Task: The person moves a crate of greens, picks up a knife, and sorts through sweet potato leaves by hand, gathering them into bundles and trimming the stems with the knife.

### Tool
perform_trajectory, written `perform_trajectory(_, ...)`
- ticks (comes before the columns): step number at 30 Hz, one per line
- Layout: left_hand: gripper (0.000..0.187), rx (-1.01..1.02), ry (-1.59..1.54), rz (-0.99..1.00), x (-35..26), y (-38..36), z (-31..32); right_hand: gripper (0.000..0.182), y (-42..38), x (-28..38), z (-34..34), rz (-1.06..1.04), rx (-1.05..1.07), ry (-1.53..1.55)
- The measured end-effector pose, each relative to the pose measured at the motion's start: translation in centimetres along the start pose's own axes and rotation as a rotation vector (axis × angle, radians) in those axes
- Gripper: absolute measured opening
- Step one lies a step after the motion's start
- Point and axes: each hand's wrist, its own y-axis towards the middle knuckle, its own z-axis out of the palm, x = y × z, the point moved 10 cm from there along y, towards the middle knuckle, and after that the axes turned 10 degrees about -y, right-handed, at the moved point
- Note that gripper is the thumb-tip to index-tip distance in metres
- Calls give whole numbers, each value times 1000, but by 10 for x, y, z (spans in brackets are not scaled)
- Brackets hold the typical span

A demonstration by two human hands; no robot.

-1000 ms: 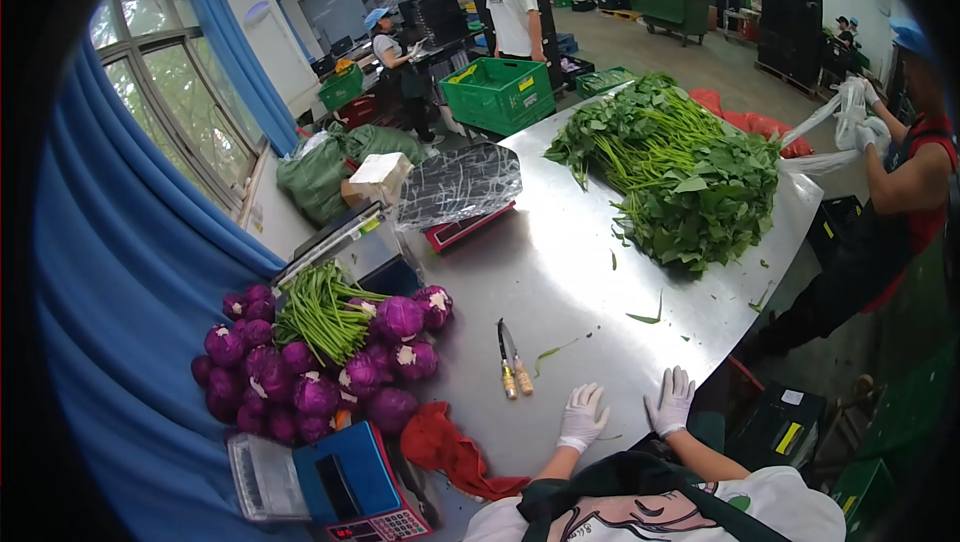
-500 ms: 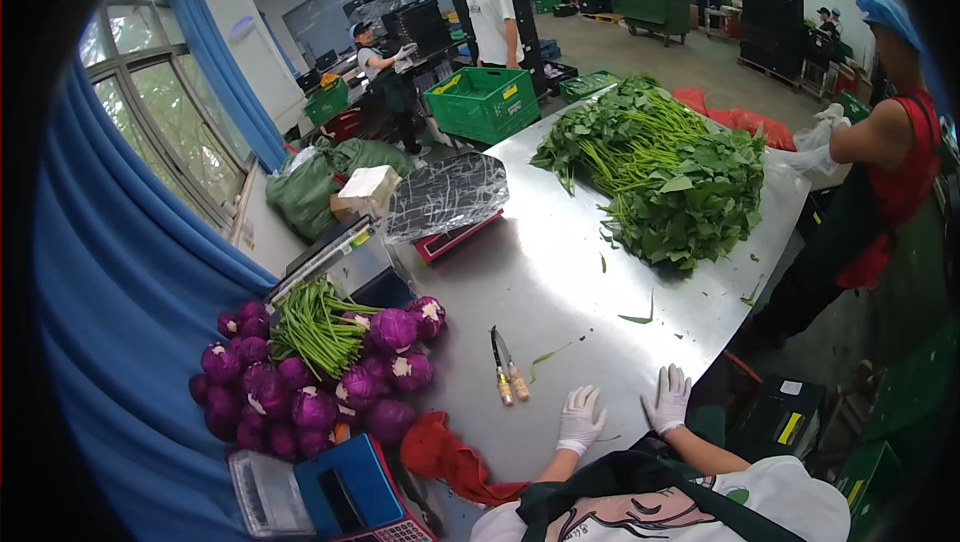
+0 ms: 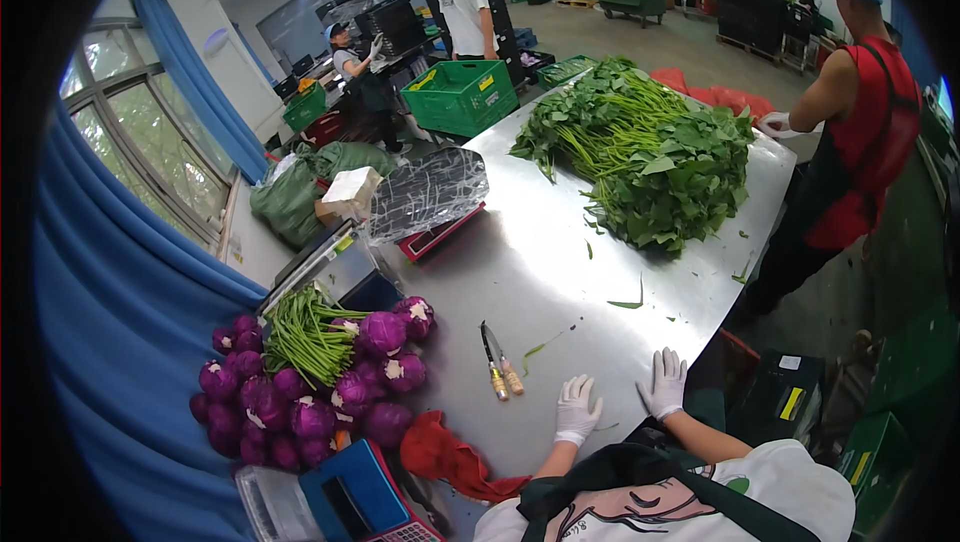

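Note:
My left hand, in a white glove, lies on the metal table near its front edge, fingers stretched out. To its right my right hand, also gloved, rests at the table's edge with fingers apart. Neither holds anything. Ahead and left of my left hand lie two knives with light handles, one beside the other. A thin green leaf scrap is close to them. Farther off, a big heap of leafy green stalks covers the table's far right part.
Purple cabbages are piled at the left, with a bunch of green stems on top. A red cloth and a blue scale lie near me. Beyond are a plastic-wrapped scale and a green crate. A co-worker stands at the right.
The view has shifted slightly, while my hands stay flat on the table. The co-worker at the right has turned and lowered a gloved hand to the table's corner beside the greens.

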Motion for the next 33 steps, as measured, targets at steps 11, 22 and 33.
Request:
perform_trajectory(11, 44, -42, -14, 6, -1, 1, -4, 77, 0, 1, -2, -8, -7, 8)
perform_trajectory(22, 45, -36, -24, 20, -5, 3, -2, 74, 0, -2, 0, 5, 7, 8)
perform_trajectory(33, 45, -45, 7, 31, -4, 1, -1, 74, 1, -1, -4, 10, 9, -2)
